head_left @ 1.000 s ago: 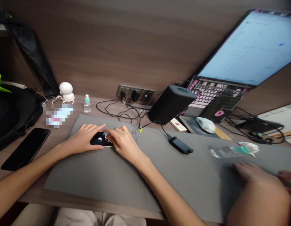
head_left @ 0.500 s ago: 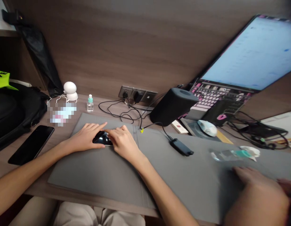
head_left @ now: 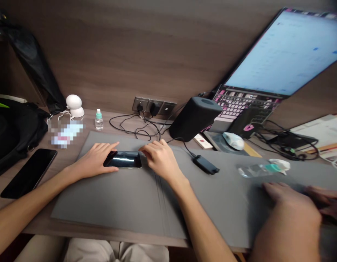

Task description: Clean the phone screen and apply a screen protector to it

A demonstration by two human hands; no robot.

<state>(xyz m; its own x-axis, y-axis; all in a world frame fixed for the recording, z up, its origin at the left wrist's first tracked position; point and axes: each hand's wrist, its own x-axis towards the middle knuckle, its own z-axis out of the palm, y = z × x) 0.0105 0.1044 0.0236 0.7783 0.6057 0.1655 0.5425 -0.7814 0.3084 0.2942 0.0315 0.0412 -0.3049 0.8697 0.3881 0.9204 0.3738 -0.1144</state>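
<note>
A black phone (head_left: 123,160) lies flat, screen up, on the grey desk mat (head_left: 122,196). My left hand (head_left: 96,160) rests on the mat with its fingers spread, the fingertips touching the phone's left end. My right hand (head_left: 160,158) lies just right of the phone, fingers loosely curled and apart, holding nothing. The phone's screen is dark and fully visible between the two hands.
A second black phone (head_left: 29,173) lies on the wood at the left beside a black bag (head_left: 12,131). A black speaker (head_left: 194,117), cables, a wall socket, a small bottle (head_left: 99,120) and an open laptop (head_left: 266,72) stand behind. Another person's hand (head_left: 288,214) rests at the lower right.
My right hand has slid off the phone to the right, uncovering its screen. My left hand stays at the phone's left end.
</note>
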